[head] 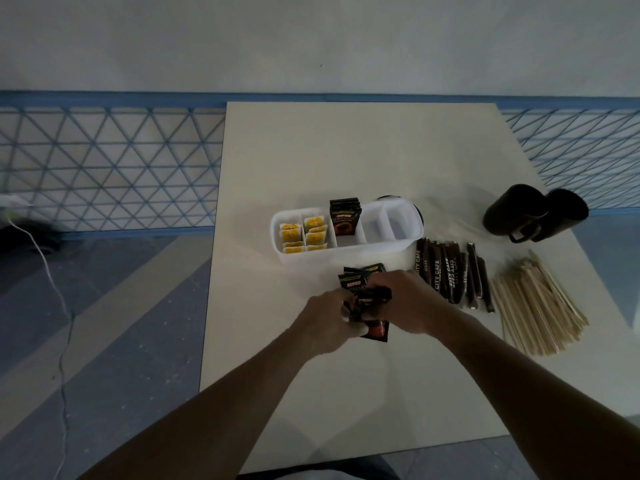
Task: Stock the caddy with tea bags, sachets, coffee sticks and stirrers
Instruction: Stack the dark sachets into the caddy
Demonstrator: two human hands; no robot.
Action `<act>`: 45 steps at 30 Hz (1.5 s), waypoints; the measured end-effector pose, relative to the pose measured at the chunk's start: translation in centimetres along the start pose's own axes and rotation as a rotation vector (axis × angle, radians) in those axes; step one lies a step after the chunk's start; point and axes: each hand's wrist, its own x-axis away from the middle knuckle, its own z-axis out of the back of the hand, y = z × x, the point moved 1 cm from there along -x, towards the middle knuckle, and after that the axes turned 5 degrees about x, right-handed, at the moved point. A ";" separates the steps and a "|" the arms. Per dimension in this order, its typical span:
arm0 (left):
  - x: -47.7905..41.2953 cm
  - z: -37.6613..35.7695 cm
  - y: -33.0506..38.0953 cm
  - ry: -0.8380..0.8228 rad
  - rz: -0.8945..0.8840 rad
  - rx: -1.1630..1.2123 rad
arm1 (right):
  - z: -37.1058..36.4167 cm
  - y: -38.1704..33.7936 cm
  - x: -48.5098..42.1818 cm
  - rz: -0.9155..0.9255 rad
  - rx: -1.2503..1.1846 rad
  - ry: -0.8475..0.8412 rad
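A white caddy stands mid-table. Its two left compartments hold yellow tea bags, and the middle one holds upright black coffee sachets. Its right compartments look empty. Just in front of the caddy, both hands gather a loose pile of black coffee sachets. My left hand grips several of them from the left, and my right hand curls over them from the right. Brown sugar sticks lie right of the hands, with a heap of wooden stirrers beyond them.
Two dark mugs lie on their sides at the table's right rear. A dark round object peeks out behind the caddy. A white cable runs over the floor on the left, in front of a blue lattice wall.
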 end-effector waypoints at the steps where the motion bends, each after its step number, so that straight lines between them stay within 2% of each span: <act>1: -0.1 0.3 0.3 -0.005 -0.006 0.008 | 0.7 -0.4 -0.2 -0.003 -0.027 0.008; 4: -0.3 1.1 1.1 0.020 -0.024 0.085 | 2.2 -1.5 -0.7 0.025 -0.085 0.052; 12: -1.8 3.9 1.8 0.168 -0.063 0.277 | 4.1 -2.6 -1.8 0.005 -0.460 0.176; 17: -3.1 5.5 2.5 0.277 -0.102 0.394 | 4.1 -1.9 -3.2 0.011 -0.415 0.129; 24: -6.2 6.2 2.9 0.383 -0.077 0.395 | 4.7 -1.3 -6.1 -0.006 -0.317 0.213; 29: -7.7 6.3 3.4 0.470 -0.081 0.298 | 5.2 -0.9 -7.9 -0.049 -0.324 0.218; 33: -8.5 6.2 3.2 0.495 -0.118 0.132 | 5.3 -1.0 -8.5 -0.065 -0.240 0.208; 41: -9.9 5.8 2.6 0.545 -0.084 -0.011 | 5.3 -0.5 -10.2 -0.074 -0.159 0.190; 45: -10.1 5.4 2.6 0.551 -0.043 -0.023 | 3.9 -0.3 -10.7 -0.068 -0.015 0.248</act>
